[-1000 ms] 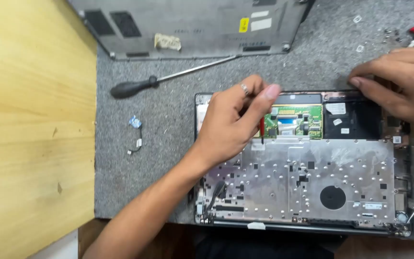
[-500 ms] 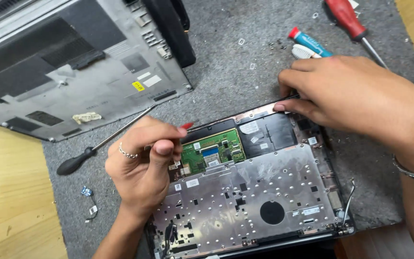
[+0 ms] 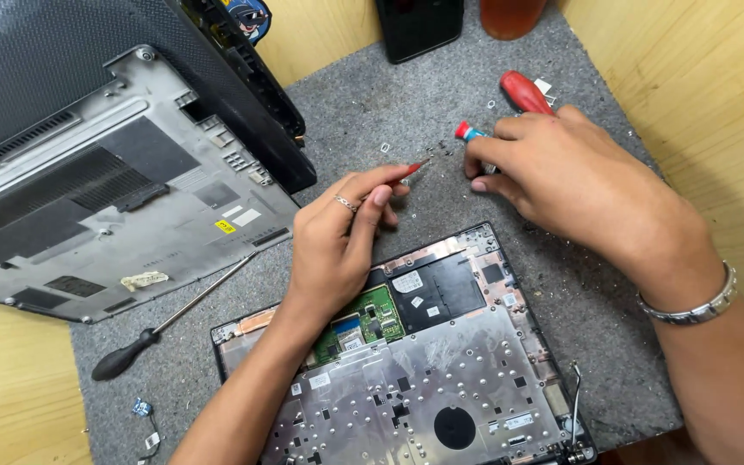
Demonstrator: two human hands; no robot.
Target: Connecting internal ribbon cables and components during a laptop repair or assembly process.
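My left hand (image 3: 337, 245) pinches a thin red-tipped tool (image 3: 413, 169), whose tip points at tiny screws (image 3: 385, 148) scattered on the grey mat (image 3: 372, 103). The wrist lies over an opened laptop chassis (image 3: 441, 387) with its metal keyboard plate and green circuit board (image 3: 370, 320) exposed. Beyond the chassis, my right hand (image 3: 579, 185) curls over a small blue tool with a red cap (image 3: 468, 131), fingertips down on the mat. A red screwdriver handle (image 3: 523, 90) lies just behind that hand.
The laptop's grey bottom cover (image 3: 105, 198) leans on a black casing (image 3: 243, 103) at left. A black-handled screwdriver (image 3: 152, 336) lies beside the chassis, with a small loose part (image 3: 141, 408) near the mat's edge. A dark phone-like slab (image 3: 419, 26) and an orange container (image 3: 510, 15) stand at the back.
Both hands left the chassis and moved up onto the mat. The left hand carried the red tool to the screws, and the right hand closed over the blue tool. The view shifted.
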